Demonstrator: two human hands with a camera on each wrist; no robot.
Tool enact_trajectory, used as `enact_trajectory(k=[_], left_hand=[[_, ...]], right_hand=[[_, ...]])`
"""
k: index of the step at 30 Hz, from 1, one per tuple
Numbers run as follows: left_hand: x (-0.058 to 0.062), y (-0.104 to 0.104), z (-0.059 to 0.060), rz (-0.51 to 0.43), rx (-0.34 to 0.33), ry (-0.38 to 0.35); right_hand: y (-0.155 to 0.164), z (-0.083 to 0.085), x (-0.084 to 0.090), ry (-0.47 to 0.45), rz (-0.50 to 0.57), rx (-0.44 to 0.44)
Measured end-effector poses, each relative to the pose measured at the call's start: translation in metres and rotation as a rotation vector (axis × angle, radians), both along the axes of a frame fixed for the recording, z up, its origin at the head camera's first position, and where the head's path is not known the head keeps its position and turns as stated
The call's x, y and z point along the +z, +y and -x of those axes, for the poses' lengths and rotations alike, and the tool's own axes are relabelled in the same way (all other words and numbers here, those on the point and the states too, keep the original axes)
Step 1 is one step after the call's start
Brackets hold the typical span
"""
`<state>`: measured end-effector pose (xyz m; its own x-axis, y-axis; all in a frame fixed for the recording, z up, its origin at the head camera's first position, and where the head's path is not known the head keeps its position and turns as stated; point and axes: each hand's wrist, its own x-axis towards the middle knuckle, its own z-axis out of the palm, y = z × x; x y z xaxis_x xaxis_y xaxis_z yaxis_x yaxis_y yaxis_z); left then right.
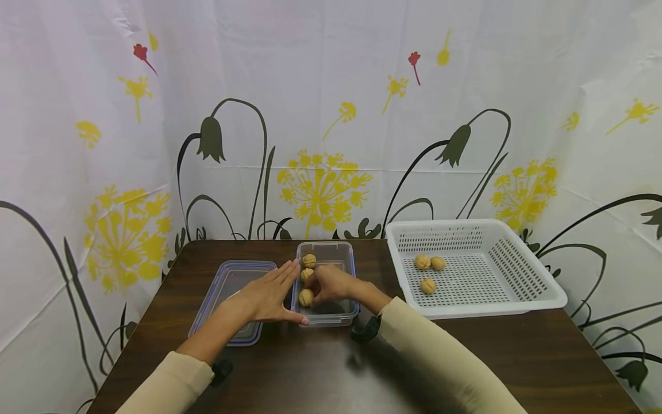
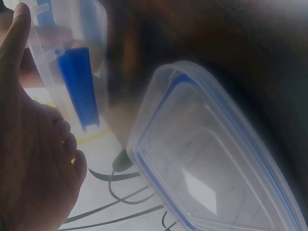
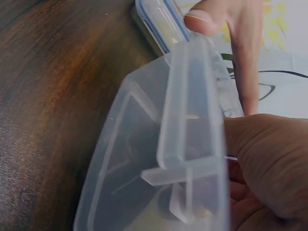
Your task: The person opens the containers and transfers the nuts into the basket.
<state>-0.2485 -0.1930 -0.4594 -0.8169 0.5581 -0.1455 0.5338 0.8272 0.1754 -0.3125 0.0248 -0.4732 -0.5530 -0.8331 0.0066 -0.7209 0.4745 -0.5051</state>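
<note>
A clear plastic container [image 1: 338, 251] with a blue-edged rim stands at the middle of the dark table [image 1: 320, 368]. Three tan walnut-like balls lie in it, the far one [image 1: 309, 260], the middle one [image 1: 307, 273] and the near one [image 1: 305, 297]. My right hand [image 1: 314, 292] reaches inside, fingers curled round the near ball. My left hand [image 1: 287, 293] lies flat with straight fingers against the container's left wall. In the left wrist view the left hand [image 2: 33, 159] sits beside the container [image 2: 72, 82]. The right wrist view shows the container wall [image 3: 144, 159] and my right hand [image 3: 269, 163].
The container's lid [image 1: 230, 287] lies left of it, also seen in the left wrist view as the lid [image 2: 207, 163]. A white perforated basket [image 1: 517, 270] at the right holds three more balls [image 1: 428, 285]. A flowered curtain hangs close behind and beside the table.
</note>
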Motion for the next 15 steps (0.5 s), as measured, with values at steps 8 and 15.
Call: enact_trajectory(k=[8,15], left_hand=[[0.009,0.004,-0.005,-0.004,-0.001,-0.025],[0.011,0.005,-0.005,-0.002,-0.003,-0.02]], right_hand=[[-0.002,-0.005,-0.006,-0.008,0.006,-0.037],[-0.001,-0.005,-0.004,-0.023,-0.022,-0.026]])
